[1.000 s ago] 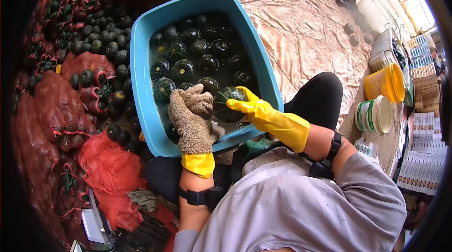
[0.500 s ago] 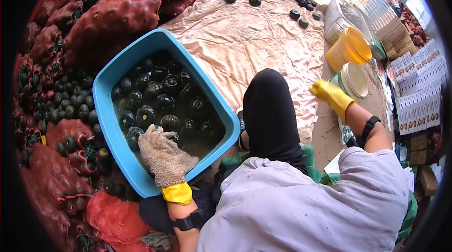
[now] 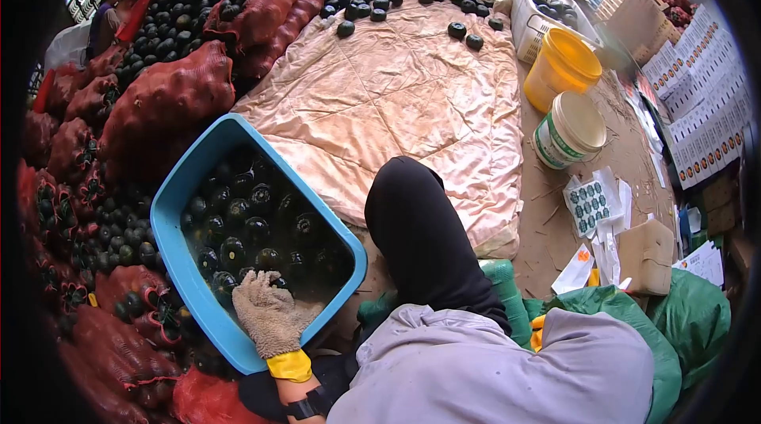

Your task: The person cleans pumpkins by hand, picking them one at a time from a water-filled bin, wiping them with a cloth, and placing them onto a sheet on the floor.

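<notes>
My left hand (image 3: 273,317), in a shaggy beige glove over a yellow one, reaches over the near rim of the blue tub (image 3: 347,269). Its fingers look apart and rest beside a dark green squash (image 3: 224,281); whether they touch it is unclear. Several round squashes (image 3: 256,230) sit in the tub's murky water. Only a strip of yellow glove shows where my right hand (image 3: 538,334) seems to be, beside the grey shirt; its fingers are hidden.
Red net sacks (image 3: 166,95) and piled squashes stand at left. A pinkish quilt (image 3: 396,107) covers the floor ahead, with squashes along its far edge. At right are a yellow bucket (image 3: 559,67), a white bucket (image 3: 567,135), label sheets (image 3: 590,206) and green sacking (image 3: 694,313).
My right hand has come down from beside the buckets to my body, now mostly hidden. My left hand remains at the tub. The view has shifted, showing more at right.
</notes>
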Tool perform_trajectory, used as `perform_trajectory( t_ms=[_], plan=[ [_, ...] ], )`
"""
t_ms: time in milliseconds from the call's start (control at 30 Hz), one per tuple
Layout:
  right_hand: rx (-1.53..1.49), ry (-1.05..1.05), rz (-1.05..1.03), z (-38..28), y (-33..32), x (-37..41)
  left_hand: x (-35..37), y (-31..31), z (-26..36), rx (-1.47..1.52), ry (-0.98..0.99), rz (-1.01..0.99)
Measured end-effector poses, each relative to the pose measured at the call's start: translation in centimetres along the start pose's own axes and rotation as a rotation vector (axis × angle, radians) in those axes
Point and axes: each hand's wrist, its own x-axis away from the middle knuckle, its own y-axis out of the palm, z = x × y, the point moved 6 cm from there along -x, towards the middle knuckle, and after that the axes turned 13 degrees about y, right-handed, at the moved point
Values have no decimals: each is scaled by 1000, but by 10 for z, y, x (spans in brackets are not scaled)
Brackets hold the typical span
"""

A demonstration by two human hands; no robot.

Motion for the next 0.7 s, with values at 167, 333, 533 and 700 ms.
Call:
perform_trajectory(
  t_ms=[167,333,533,700],
  plan=[
    [-52,-2,11,1,5,2,12,13,12,-375,154,-134],
    [-62,-8,8,4,11,4,15,33,26,-1208,617,-380],
    [-54,-14,3,10,18,6,8,14,16,-429,136,-104],
    [81,-45,-78,24,29,5,12,22,29,-1255,462,-413]
  ],
)
